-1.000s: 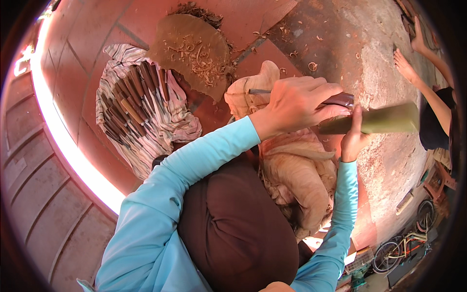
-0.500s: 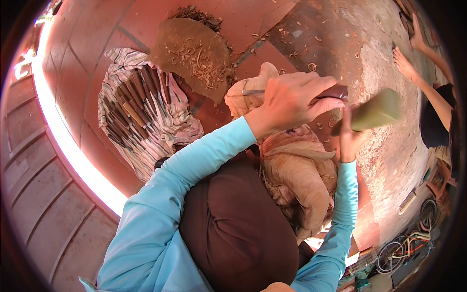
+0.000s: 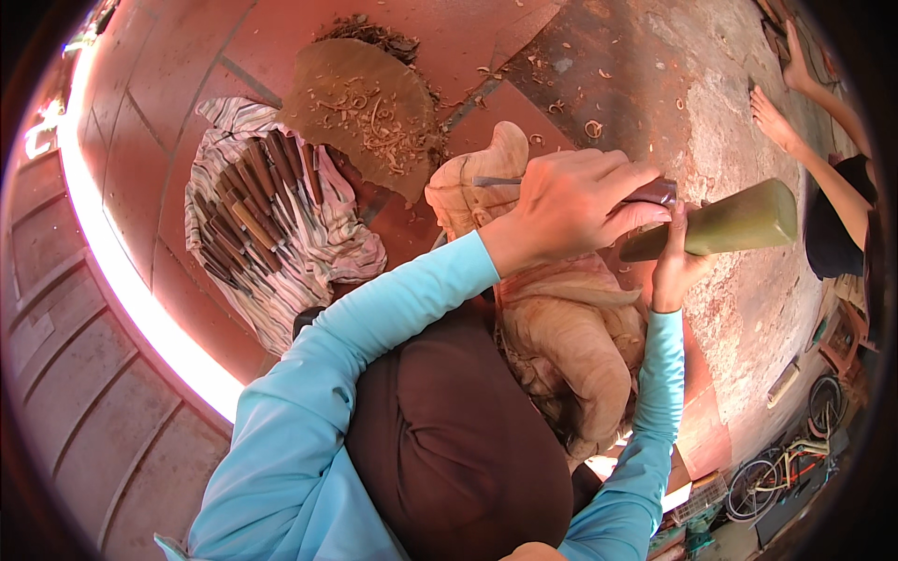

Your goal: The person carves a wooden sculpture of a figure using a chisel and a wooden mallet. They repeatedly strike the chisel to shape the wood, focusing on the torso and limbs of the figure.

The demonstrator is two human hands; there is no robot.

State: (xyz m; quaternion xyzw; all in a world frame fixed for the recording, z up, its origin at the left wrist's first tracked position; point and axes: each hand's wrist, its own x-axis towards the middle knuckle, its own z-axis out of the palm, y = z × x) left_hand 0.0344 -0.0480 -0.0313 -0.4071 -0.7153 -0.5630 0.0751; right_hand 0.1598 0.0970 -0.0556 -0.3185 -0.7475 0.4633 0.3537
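My left hand (image 3: pixel 569 198) is closed around a wood chisel (image 3: pixel 658 193). The end of its brown handle sticks out past my thumb. On the other side, the metal blade (image 3: pixel 496 180) points left against a pale wood carving (image 3: pixel 468 182); I cannot make out the cutting edge. Wrapped round a green mallet (image 3: pixel 748 221) is my right hand (image 3: pixel 681 269). The mallet's wide head points right, and its narrow end is partly behind my fingers. The mallet is close to the chisel's handle end. Part of the carving's middle is hidden under my left hand and forearm.
At the left, several chisels (image 3: pixel 253 201) with brown handles lie on a striped cloth (image 3: pixel 351 243). A brown board (image 3: pixel 313 79) covered with wood shavings lies beyond. Another person's bare feet (image 3: pixel 772 117) are at the far right; a bicycle (image 3: pixel 753 486) stands at lower right.
The mallet has swung slightly right, its head now pointing further out and no longer blurred. My left hand and the chisel have shifted a little to the right.
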